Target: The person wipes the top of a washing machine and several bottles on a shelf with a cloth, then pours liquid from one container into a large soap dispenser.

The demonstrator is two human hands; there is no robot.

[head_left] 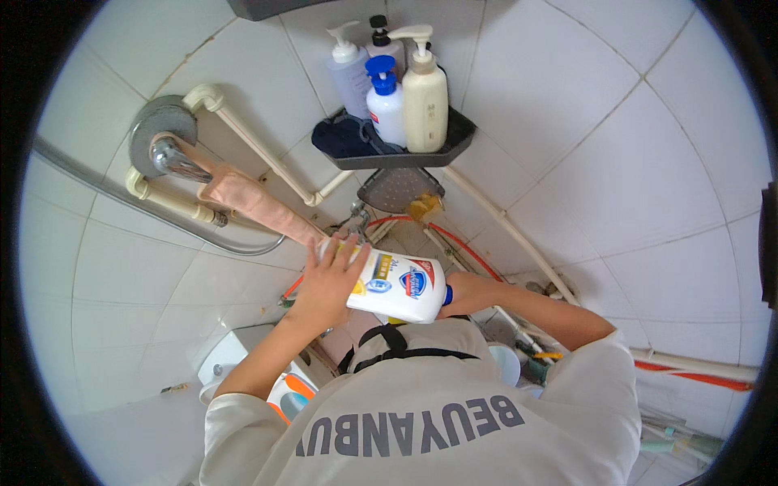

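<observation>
A large white plastic bottle (395, 285) with a blue cap and a printed label lies tilted on its side before my chest. My left hand (331, 276) grips its base end, fingers spread over the upper side. At the blue cap (448, 295) is my right hand (465, 294), its fingers mostly hidden behind the bottle's neck end; whether it grips the cap does not show. Above, a dark corner shelf (398, 161) bears a cream pump bottle (425, 103), a white pump bottle with a blue top (386, 112), other pump bottles and a dark cloth (352, 136).
Left of the shelf, a chrome shower valve (176, 159) has a pinkish covering (261, 203) hanging from it. Cream pipes (261, 146) and a grey hose (152, 209) run along the tiled walls. A lower corner shelf (398, 189) holds something yellowish. A red hose (465, 246) curves behind the bottle.
</observation>
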